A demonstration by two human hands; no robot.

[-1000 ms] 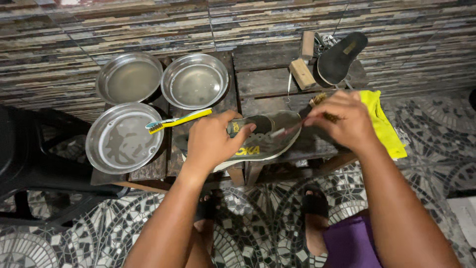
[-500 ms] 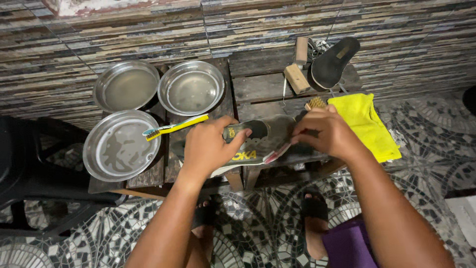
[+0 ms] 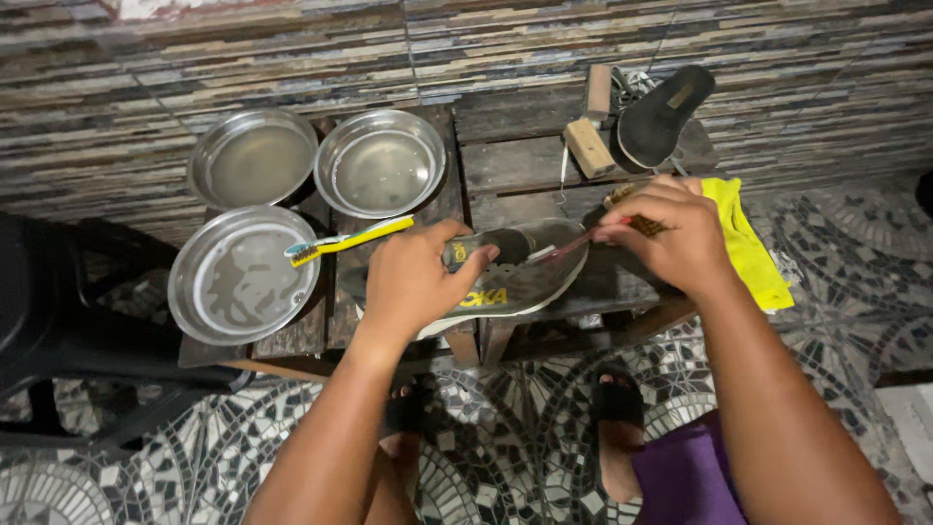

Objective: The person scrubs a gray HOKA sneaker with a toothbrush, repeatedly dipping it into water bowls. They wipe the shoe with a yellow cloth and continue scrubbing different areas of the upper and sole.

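A grey sports shoe with yellow lettering lies on its side on a low wooden bench. My left hand grips the shoe at its opening and holds it steady. My right hand is closed on a small brush with a reddish handle, whose head touches the shoe's upper near the toe. A yellow toothbrush rests across the rim of the nearest metal bowl.
Three round metal bowls holding water sit on the bench's left part. A yellow cloth lies at the right edge. Behind are a wooden-backed scrub brush and a dark shoe. A black stool stands left; my sandalled feet rest on patterned tiles.
My right hand has shifted slightly along the shoe with the brush. My left hand keeps its grip on the shoe. The view has tilted a little downward.
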